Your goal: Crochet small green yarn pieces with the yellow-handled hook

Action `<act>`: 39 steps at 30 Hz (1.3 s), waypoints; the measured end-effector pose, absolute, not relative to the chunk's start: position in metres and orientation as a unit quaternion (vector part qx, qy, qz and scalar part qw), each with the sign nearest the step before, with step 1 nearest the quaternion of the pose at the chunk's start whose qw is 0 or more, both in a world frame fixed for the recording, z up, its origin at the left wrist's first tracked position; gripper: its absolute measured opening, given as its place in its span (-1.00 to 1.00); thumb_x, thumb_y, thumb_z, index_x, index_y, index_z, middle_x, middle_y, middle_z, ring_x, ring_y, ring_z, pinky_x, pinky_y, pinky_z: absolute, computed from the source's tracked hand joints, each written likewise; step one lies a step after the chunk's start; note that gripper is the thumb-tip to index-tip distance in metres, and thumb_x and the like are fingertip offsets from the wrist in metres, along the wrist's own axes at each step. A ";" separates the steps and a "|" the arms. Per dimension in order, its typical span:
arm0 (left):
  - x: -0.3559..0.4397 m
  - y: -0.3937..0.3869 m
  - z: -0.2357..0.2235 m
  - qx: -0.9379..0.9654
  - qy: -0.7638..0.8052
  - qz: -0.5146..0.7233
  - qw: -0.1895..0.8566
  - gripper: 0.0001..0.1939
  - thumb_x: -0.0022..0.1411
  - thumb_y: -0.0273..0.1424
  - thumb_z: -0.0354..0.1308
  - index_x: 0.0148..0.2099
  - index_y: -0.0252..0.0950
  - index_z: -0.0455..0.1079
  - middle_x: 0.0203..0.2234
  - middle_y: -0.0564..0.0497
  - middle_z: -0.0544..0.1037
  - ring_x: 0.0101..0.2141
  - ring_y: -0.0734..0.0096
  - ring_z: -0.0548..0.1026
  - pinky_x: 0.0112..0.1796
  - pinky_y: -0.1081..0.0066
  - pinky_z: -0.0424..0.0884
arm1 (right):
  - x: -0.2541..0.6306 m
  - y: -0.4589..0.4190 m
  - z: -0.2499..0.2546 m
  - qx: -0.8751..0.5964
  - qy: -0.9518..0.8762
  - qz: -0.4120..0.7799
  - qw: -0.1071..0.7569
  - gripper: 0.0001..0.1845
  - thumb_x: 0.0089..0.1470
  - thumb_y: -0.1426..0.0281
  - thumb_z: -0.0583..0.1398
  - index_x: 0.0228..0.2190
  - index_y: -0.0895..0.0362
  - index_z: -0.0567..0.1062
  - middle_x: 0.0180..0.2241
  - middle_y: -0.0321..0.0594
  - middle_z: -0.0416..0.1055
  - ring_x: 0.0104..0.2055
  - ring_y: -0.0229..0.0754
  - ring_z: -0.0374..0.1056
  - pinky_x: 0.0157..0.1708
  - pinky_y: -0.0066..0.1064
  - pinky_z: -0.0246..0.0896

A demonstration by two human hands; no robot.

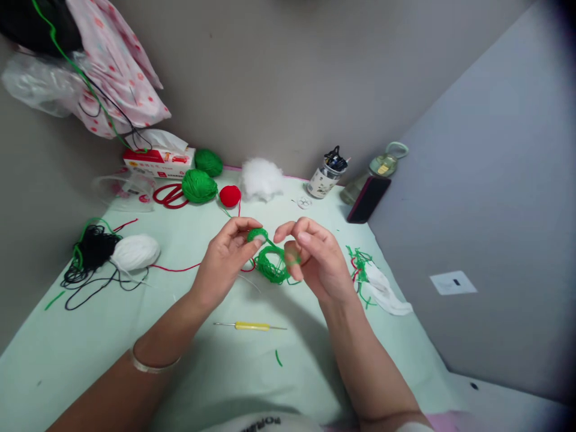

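Note:
My left hand (225, 255) pinches a small green crocheted piece (258, 234) between thumb and fingers, raised over the table. From that piece a green strand runs to my right hand (321, 258), whose curled fingers hold green yarn (293, 257); motion smears it there. Just beyond and below both hands is a loose ring-shaped bundle of green yarn (270, 265). Closer to me, a crochet hook (252, 326) with a yellow handle lies crosswise on the table, untouched. A short green yarn snippet (279, 358) lies nearer still.
Green yarn balls (199, 186), a red ball (230, 196), red-handled scissors (170, 196) and white stuffing (261, 179) line the back. White yarn (135, 252) and black yarn (95, 247) sit left. A pen cup (324, 178), phone (369, 199), bottle (382, 165) and yarn scraps (362, 261) are right.

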State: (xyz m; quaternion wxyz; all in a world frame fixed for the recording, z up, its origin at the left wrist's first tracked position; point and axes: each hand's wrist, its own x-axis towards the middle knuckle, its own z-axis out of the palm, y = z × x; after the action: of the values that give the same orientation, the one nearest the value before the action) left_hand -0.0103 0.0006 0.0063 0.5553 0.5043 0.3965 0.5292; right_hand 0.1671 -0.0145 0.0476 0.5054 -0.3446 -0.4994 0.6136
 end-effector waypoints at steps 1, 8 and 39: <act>-0.010 0.000 0.007 0.508 0.391 0.534 0.551 -0.83 0.29 -0.34 0.31 -0.08 -0.17 0.46 -0.18 0.03 0.55 -0.14 0.33 0.52 -0.13 0.36 0.45 | 0.166 -0.014 0.047 -0.372 -0.501 0.596 0.506 -0.82 0.26 0.25 0.24 -0.33 0.05 0.40 -0.18 -0.30 0.52 -0.61 -0.42 0.17 -0.60 -0.45 0.05; -0.009 -0.004 0.008 0.543 0.399 0.524 0.520 -0.83 0.32 -0.36 0.28 -0.04 -0.17 0.46 -0.07 -0.01 0.57 -0.11 0.31 0.54 -0.08 0.33 0.47 | 0.161 -0.016 0.039 -0.514 -0.652 0.430 0.354 -0.69 0.32 0.22 0.18 -0.43 0.11 0.44 -0.55 -0.43 0.22 -0.49 -0.33 0.07 -0.48 -0.43 -0.03; -0.006 0.007 -0.016 0.435 0.402 0.475 0.651 -0.94 0.23 -0.39 0.22 -0.23 -0.20 0.41 -0.49 0.12 0.53 -0.50 0.40 0.52 -0.44 0.40 0.45 | 0.146 -0.020 0.015 -0.566 -0.783 0.136 0.219 -0.85 0.32 0.35 0.15 -0.09 0.10 0.41 -0.40 -0.23 0.45 -0.39 -0.14 0.33 -0.38 -0.40 0.00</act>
State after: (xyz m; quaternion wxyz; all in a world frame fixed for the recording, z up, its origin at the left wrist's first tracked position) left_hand -0.0059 0.0067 -0.0162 0.6508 0.4350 0.4023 0.4748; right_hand 0.1464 -0.0197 0.0148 0.2187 -0.5657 -0.7833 0.1361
